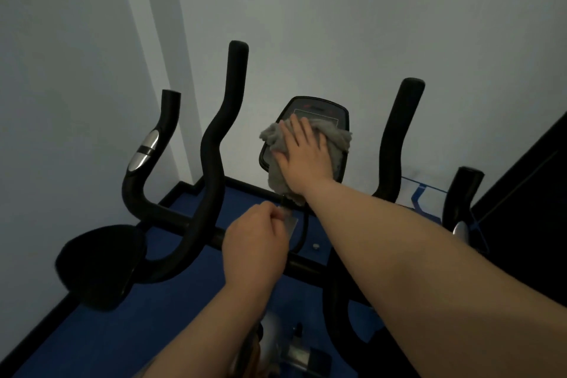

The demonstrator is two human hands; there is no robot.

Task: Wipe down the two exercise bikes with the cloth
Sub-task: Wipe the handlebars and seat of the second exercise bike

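Grey cloth (329,139) lies spread over the console (310,115), covering its lower half; the upper screen strip is bare. Right hand (302,156) is flat on the cloth, fingers splayed and open, pressing it to the console face. Left hand (256,242) is below the console, curled shut round a small pale tag or bracket near the stem; exactly what it pinches I cannot tell.

Progress, as a judgement: work is at the console, likely early or midway on this bike. Nothing shows whether the handlebars (214,144) left of the console, the right bar (395,138), or the outer grip with silver sensor (144,147) have been wiped. A dark saddle-like pad (98,264) sits low and left of the console; whether it belongs to a second bike is unclear. No second bike is plainly in view.

Room: wall (399,24) stands close behind the console, so little reach past its top edge. Bars rise either side, fencing sideways strokes. Blue floor (101,337) below is open. A dark panel (527,193) closes the far right.
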